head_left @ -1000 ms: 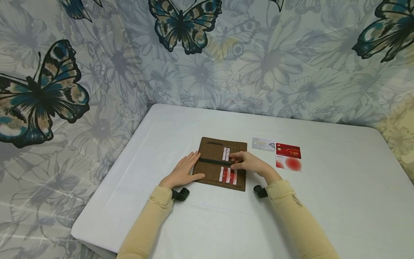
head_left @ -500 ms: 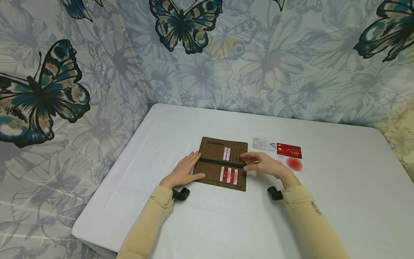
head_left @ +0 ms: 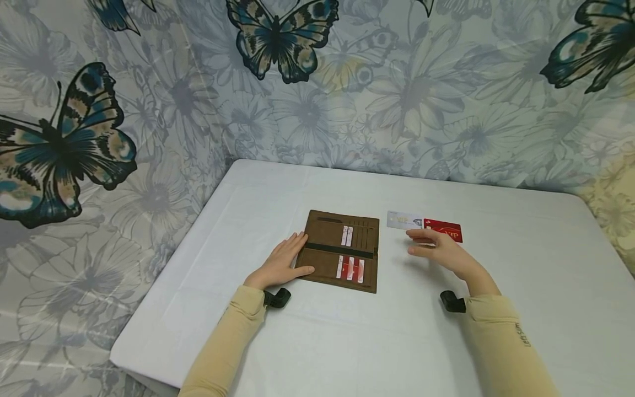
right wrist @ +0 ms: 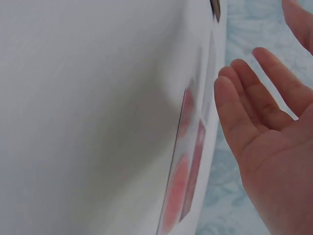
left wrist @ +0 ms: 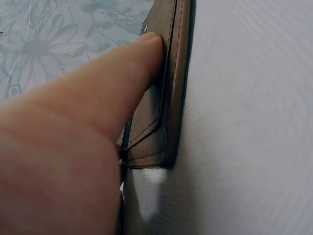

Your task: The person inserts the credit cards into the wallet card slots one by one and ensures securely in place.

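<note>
Head view, wallet: the brown wallet (head_left: 341, 251) is lying open on the desk (head_left: 347, 342), its long axis running away from the person, with card edges showing in its slots.
Head view, left hand: the left hand (head_left: 280, 264) is resting flat on the wallet's left edge, fingers straight and relaxed, pressing rather than gripping.
Head view, right hand: the right hand (head_left: 439, 249) is hovering to the right of the wallet, fingers loosely extended and grasping nothing.
Head view, cards: a red VIP card (head_left: 448, 230) is lying just beyond the right hand's fingertips, right of the wallet, its long axis running left to right; a pale card (head_left: 403, 220) is lying between it and the wallet. The right hand is much the nearer of the two hands.
Head view, surface and room: the desk is covered in plain white, and a butterfly-and-flower cloth (head_left: 149, 110) is hanging behind and left of the wallet.
Left wrist view: a straight finger (left wrist: 122, 83) is lying along the wallet (left wrist: 168, 98), touching its stitched edge; the white desk (left wrist: 254, 122) is lying beside it.
Right wrist view: the right hand (right wrist: 266, 122) is showing an open palm with fingers apart from the desk (right wrist: 88, 107); reddish cards (right wrist: 183, 181) are lying below the fingers, blurred.
</note>
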Demonstrator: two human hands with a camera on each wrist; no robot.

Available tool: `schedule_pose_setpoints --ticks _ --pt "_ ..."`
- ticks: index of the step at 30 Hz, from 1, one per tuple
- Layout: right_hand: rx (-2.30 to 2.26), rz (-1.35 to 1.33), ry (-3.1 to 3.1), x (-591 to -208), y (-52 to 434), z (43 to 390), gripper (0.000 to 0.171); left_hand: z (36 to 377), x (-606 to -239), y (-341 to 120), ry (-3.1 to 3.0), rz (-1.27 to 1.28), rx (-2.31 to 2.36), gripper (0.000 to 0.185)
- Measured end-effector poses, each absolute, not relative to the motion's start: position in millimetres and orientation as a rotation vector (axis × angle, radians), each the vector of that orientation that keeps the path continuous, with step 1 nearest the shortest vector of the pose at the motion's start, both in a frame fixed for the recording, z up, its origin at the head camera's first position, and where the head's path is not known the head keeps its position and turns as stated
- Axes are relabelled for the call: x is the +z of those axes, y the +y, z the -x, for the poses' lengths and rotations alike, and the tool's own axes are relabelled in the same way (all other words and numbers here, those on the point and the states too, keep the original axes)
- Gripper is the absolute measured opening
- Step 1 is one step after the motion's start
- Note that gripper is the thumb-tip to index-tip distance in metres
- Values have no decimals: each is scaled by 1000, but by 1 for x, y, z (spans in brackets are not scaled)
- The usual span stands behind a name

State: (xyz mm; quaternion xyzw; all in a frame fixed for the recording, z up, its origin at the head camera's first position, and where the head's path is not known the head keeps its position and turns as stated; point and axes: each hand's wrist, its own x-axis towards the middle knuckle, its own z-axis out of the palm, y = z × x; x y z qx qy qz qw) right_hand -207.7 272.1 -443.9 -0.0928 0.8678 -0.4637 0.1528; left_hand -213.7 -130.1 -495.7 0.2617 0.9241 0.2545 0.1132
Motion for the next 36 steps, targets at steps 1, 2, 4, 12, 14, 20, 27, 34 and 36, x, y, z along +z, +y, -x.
schedule_pose_setpoints --ticks 1,2,4,12,14,20,27,34,36 --pt "-1340 254 2489 -444 276 206 58 214 -496 -130 2711 -767 749 85" --pt "-1345 240 2491 -444 281 205 59 214 -496 -130 2711 -765 749 85" --pt "-1349 202 2500 -444 289 201 61 214 -495 -129 2710 -761 749 85" --pt "-1325 16 2590 -446 316 190 70 212 -493 -128 2709 -753 737 85" --pt "-1335 -17 2610 -448 322 189 70 212 -492 -128 2709 -756 744 85" --pt "-1353 -110 2652 -454 334 189 73 211 -491 -128 2709 -754 751 85" --pt "-1300 -171 2699 -465 341 188 75 210 -492 -128 2715 -756 754 84" --pt "-1173 -185 2803 -470 340 188 70 210 -492 -128 2713 -751 754 84" --pt "-1119 -187 2839 -470 338 188 68 211 -491 -128 2710 -750 753 84"
